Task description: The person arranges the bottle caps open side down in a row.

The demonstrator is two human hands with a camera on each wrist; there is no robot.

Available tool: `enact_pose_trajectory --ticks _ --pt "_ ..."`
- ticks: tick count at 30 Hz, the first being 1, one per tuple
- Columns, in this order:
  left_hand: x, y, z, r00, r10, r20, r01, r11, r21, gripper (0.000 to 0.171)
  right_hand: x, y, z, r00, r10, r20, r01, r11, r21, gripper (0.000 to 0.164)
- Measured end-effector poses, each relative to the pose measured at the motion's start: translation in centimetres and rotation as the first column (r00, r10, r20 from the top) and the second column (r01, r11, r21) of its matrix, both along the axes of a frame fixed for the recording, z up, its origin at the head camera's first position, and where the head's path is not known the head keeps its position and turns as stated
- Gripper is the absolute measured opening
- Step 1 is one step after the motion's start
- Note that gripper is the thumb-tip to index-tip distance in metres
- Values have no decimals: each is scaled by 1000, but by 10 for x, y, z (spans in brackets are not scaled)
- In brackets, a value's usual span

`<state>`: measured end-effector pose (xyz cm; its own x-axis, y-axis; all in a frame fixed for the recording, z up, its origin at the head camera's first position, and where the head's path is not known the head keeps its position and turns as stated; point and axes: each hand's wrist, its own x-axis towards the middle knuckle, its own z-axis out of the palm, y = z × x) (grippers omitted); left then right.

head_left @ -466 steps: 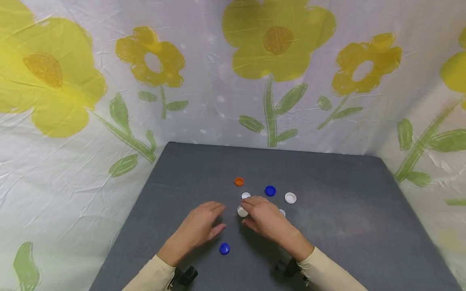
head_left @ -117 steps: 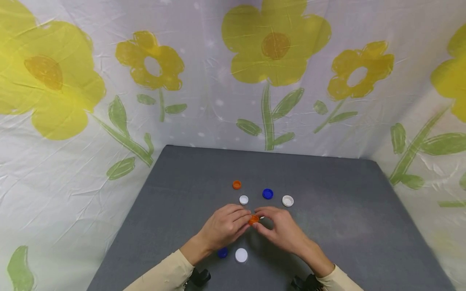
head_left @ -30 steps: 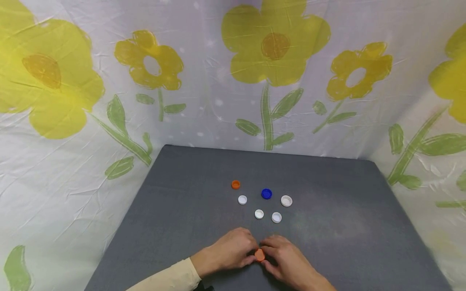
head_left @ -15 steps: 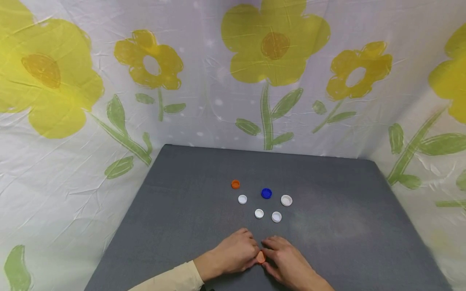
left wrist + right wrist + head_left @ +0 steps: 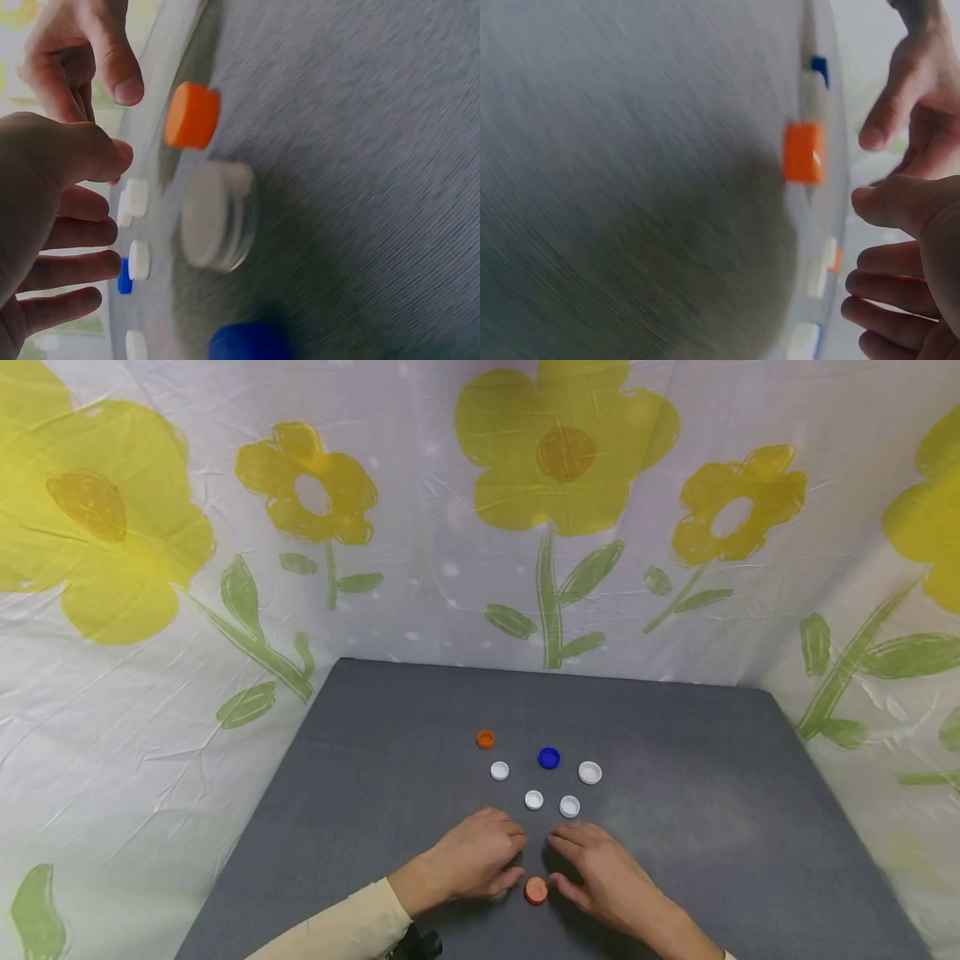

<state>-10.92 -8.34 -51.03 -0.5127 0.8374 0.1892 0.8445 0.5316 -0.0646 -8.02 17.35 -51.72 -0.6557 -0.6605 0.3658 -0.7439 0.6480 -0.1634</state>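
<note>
An orange bottle cap (image 5: 536, 891) sits on the grey table between my two hands, touched by neither. My left hand (image 5: 480, 856) hovers left of it with fingers loosely bent and thumb pointing at the cap. On the right, my right hand (image 5: 603, 877) holds nothing, its fingers relaxed and its thumb near the cap. The left wrist view shows a white cap (image 5: 206, 216) with a clear rim beside the orange one, and a blue cap (image 5: 249, 343) beyond; the left arm hides both from the head view.
Farther back lie another orange cap (image 5: 485, 740), a blue cap (image 5: 549, 758) and several white caps, among them a larger one (image 5: 590, 772). A flower-printed curtain (image 5: 420, 568) hangs behind the table (image 5: 675, 760).
The orange cap, held between both hands before, now rests free on the table near me. Both hands have let go and drawn apart. Earlier, a white cap left the back group.
</note>
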Motion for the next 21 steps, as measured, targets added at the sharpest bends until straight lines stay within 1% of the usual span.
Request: enact_pose_trajectory --ticks 6,9,13,18,21 --pt "-13 -8 11 999 49 -23 -47 997 55 29 -19 4 13 999 -23 -29 23 1000 -5 44" --pt "-19 -11 16 996 80 -29 -77 994 76 33 -26 4 18 999 -31 -26 31 1000 3 43" --pt "-27 -15 21 991 129 -16 -127 987 101 38 -34 2 21 999 -49 -16 49 999 18 42" --pt "-36 -15 25 986 165 19 -166 980 106 40 -44 -2 21 998 -40 -49 41 999 4 42" --pt "-42 -12 22 984 178 24 -180 978 103 40 -50 -4 20 998 -36 -57 35 999 -14 42"
